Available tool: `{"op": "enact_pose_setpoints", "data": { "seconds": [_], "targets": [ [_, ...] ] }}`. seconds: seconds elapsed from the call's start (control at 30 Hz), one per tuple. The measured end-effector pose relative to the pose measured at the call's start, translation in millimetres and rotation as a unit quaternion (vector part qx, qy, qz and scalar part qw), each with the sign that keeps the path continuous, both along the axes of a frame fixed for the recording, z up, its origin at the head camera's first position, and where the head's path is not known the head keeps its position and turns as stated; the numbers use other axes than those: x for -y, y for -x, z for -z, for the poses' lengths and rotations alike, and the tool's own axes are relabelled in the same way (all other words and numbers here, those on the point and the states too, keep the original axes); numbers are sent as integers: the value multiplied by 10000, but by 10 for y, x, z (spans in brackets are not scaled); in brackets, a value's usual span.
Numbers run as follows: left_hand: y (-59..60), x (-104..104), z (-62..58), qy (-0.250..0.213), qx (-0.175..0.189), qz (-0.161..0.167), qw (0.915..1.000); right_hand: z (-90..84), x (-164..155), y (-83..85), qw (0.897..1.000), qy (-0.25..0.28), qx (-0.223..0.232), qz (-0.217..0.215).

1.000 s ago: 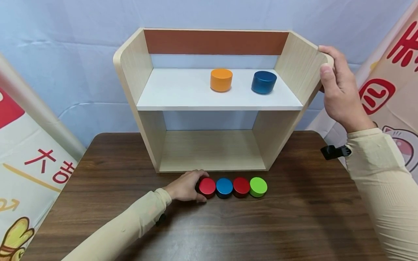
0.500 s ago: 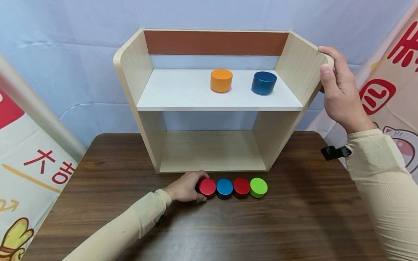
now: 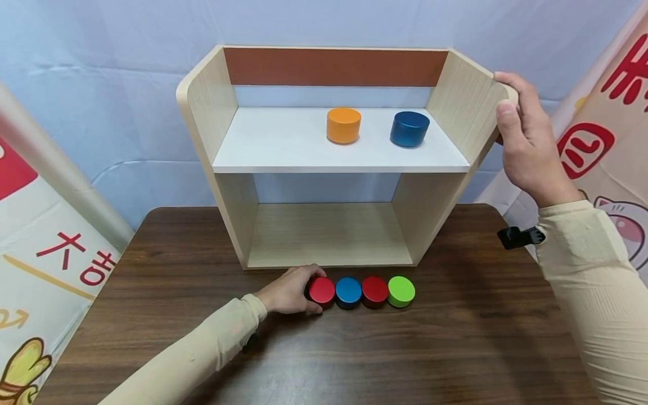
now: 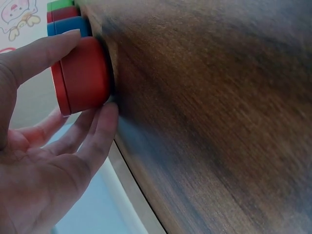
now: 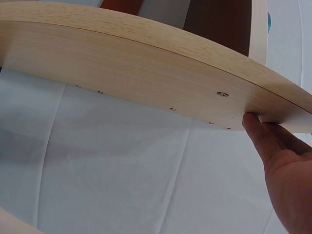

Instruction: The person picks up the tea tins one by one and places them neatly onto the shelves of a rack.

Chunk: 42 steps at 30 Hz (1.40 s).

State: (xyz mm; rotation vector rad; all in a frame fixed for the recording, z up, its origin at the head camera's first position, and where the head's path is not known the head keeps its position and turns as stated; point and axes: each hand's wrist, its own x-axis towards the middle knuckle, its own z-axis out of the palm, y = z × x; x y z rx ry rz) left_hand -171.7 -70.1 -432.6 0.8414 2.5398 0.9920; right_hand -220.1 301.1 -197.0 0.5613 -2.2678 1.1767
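My left hand [image 3: 288,290] holds a short red cylinder [image 3: 322,290] on the table, thumb on the near side and fingers on the far side. In the left wrist view, a seam runs round this red cylinder [image 4: 85,75] near its top. Right of it, in a row, stand a blue cylinder [image 3: 348,290], a dark red one and a green cylinder [image 3: 401,291]. My right hand [image 3: 529,140] grips the upper front edge of the wooden shelf's right side panel [image 3: 468,107]. In the right wrist view, fingertips [image 5: 251,122] press the panel's outer face.
The two-level shelf [image 3: 329,233] stands at the back of the brown table [image 3: 354,354], just behind the row. On its white upper board [image 3: 278,140] are an orange cylinder [image 3: 343,126] and a dark blue cylinder [image 3: 409,129]. A pale cloth [image 3: 126,67] hangs behind.
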Motion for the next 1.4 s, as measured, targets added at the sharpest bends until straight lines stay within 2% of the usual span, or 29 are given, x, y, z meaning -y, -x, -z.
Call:
{"op": "enact_pose_setpoints", "data": {
  "seconds": [0.5,0.73,1.03,1.2,1.4],
  "targets": [
    [-1,-2,5,-49,58,-19,10000,10,3,-5,10000,13,-13,-25],
    [15,44,-63,-200,6,-57,9998,12,2,-7,10000,8,-19,-23],
    [25,122,-285,-509,147,18,9986,13,3,-11,10000,17,-14,-17],
    [8,175,-470,-621,172,74,9979,18,1,-6,10000,28,-34,-39],
    [-9,222,-729,-769,19,113,9970,11,0,-2,10000,19,-49,-60]
  ]
}}
